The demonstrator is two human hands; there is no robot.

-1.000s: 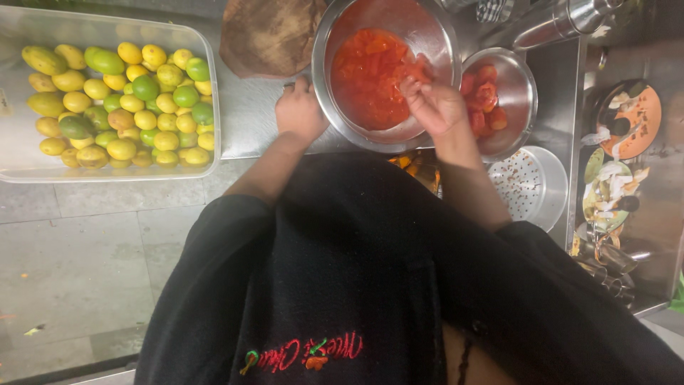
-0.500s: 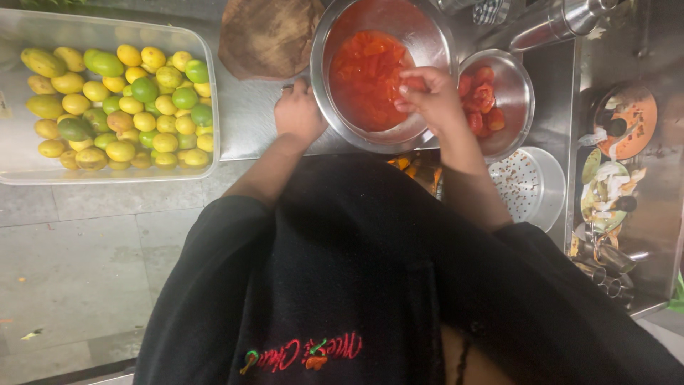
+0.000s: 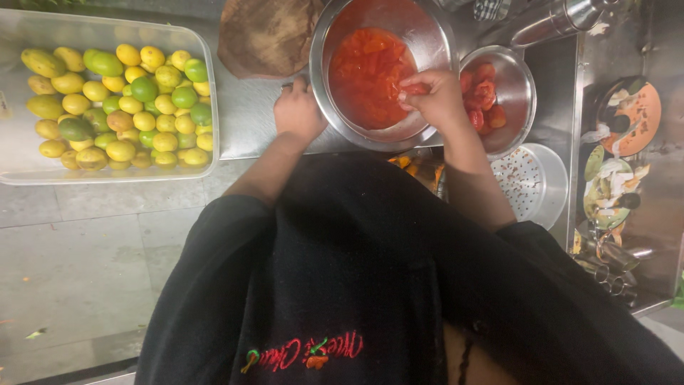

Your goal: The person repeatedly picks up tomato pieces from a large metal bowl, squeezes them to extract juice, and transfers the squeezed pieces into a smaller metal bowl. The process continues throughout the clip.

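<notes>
A large steel bowl (image 3: 427,28) holds crushed red tomato pulp (image 3: 367,75). My left hand (image 3: 298,110) rests on the bowl's left rim, gripping it. Over the right side of the bowl, my right hand (image 3: 434,100) is closed around a red tomato piece (image 3: 415,89). Right beside that hand stands a smaller steel bowl (image 3: 519,93) with several whole peeled tomatoes (image 3: 486,96). My black sleeves and apron fill the lower half of the view.
A clear plastic tub (image 3: 206,85) of yellow and green mangoes stands at the left on the floor. A brown round board (image 3: 267,36) lies beside the large bowl. A perforated steel strainer (image 3: 531,185) and a tray of peel scraps (image 3: 627,150) are at the right.
My right hand has moved from between the two bowls to over the large bowl, carrying a tomato piece. My left hand has stayed on the rim.
</notes>
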